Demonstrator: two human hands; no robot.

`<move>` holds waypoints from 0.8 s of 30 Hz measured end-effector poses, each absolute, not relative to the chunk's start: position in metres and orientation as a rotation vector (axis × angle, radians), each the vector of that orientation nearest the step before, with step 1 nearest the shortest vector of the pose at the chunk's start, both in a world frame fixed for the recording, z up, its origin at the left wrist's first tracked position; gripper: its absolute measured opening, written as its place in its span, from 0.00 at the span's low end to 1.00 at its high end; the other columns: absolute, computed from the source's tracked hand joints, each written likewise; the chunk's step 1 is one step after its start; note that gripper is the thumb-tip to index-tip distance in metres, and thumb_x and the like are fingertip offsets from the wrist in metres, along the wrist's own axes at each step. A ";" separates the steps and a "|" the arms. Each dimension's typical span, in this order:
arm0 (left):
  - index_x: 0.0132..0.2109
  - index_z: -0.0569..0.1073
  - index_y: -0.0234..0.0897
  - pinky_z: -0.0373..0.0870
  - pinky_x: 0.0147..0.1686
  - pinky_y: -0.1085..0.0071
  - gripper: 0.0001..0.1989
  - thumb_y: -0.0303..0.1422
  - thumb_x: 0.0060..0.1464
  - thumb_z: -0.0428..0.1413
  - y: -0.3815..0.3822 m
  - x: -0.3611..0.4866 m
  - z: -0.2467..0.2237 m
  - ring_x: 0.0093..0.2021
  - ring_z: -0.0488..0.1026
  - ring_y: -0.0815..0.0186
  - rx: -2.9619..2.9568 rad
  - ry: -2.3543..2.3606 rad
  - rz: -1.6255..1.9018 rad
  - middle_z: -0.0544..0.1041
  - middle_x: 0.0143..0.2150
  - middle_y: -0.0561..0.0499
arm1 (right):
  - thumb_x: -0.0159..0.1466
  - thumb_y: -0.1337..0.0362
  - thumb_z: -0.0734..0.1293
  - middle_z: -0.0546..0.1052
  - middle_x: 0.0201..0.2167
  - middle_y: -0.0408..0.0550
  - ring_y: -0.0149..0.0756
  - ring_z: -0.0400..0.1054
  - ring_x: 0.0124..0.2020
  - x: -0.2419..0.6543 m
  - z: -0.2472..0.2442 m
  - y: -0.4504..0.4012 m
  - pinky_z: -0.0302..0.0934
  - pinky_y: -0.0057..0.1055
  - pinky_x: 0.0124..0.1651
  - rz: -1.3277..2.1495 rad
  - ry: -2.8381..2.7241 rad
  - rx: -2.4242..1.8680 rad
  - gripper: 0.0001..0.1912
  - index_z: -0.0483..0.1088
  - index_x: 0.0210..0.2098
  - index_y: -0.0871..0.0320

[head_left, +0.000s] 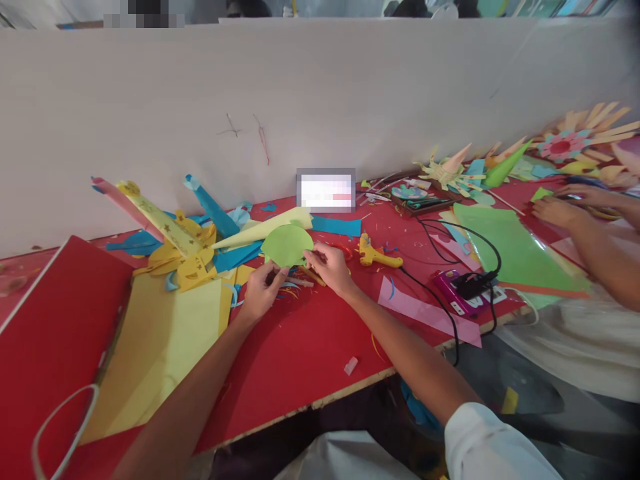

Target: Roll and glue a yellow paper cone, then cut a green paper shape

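Note:
A rounded piece of light green paper [287,245] is held up above the red table [310,340]. My left hand [263,290] pinches its lower edge. At the right edge, my right hand [330,267] grips it between thumb and fingers. Behind the green paper lies a rolled pale yellow paper cone [265,228]. A yellow glue gun [377,253] rests to the right of my right hand, its black cord running toward the table's front. Paper scraps lie beneath my hands, partly hidden by them.
Yellow paper sheets [160,340] and a red folder-like panel [65,333] lie at the left. A purple power strip [460,293] with plugged-in cords is at the right, near green sheets [510,243]. Another person's hands [560,207] work at the far right.

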State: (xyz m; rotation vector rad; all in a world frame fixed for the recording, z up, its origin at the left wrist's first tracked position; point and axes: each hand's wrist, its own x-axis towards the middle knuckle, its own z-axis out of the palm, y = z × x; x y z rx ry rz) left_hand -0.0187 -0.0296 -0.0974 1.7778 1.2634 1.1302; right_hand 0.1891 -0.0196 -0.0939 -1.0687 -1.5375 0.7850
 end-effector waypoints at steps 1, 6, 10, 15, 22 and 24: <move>0.29 0.69 0.37 0.55 0.25 0.72 0.22 0.51 0.60 0.59 -0.030 -0.018 -0.097 0.23 0.60 0.70 1.767 1.259 1.140 0.64 0.21 0.56 | 0.70 0.35 0.63 0.72 0.22 0.43 0.34 0.67 0.25 0.189 -0.094 -0.019 0.61 0.30 0.32 0.795 -1.536 -1.069 0.30 0.63 0.25 0.53; 0.29 0.70 0.37 0.57 0.26 0.72 0.24 0.53 0.59 0.60 -0.029 -0.019 -0.095 0.24 0.61 0.69 1.728 1.232 1.169 0.66 0.22 0.55 | 0.67 0.33 0.64 0.71 0.23 0.42 0.33 0.66 0.25 0.189 -0.095 -0.018 0.60 0.29 0.30 0.896 -1.471 -1.029 0.29 0.64 0.30 0.52; 0.28 0.72 0.37 0.57 0.26 0.72 0.24 0.52 0.58 0.62 -0.028 -0.019 -0.094 0.24 0.61 0.70 1.738 1.197 1.152 0.67 0.22 0.55 | 0.67 0.34 0.66 0.72 0.23 0.41 0.32 0.65 0.25 0.191 -0.095 -0.017 0.60 0.29 0.29 0.928 -1.432 -0.995 0.28 0.65 0.30 0.52; 0.28 0.75 0.35 0.57 0.24 0.72 0.24 0.52 0.56 0.63 -0.027 -0.020 -0.096 0.23 0.62 0.70 1.668 1.178 1.172 0.71 0.23 0.53 | 0.68 0.36 0.66 0.72 0.23 0.42 0.33 0.68 0.26 0.189 -0.097 -0.017 0.62 0.30 0.32 0.910 -1.463 -0.970 0.28 0.65 0.28 0.53; 0.27 0.73 0.36 0.56 0.22 0.72 0.24 0.52 0.57 0.65 -0.020 -0.027 -0.108 0.20 0.61 0.72 1.439 1.196 1.268 0.69 0.20 0.55 | 0.76 0.55 0.63 0.79 0.33 0.47 0.37 0.74 0.34 0.211 -0.100 -0.011 0.65 0.33 0.41 0.564 -1.713 -1.123 0.12 0.73 0.40 0.54; 0.28 0.71 0.37 0.56 0.21 0.72 0.24 0.52 0.56 0.65 -0.019 -0.028 -0.109 0.19 0.61 0.72 1.384 1.174 1.327 0.68 0.20 0.55 | 0.75 0.61 0.65 0.80 0.40 0.51 0.43 0.74 0.45 0.229 -0.101 -0.007 0.65 0.36 0.49 0.310 -1.882 -1.289 0.08 0.74 0.40 0.55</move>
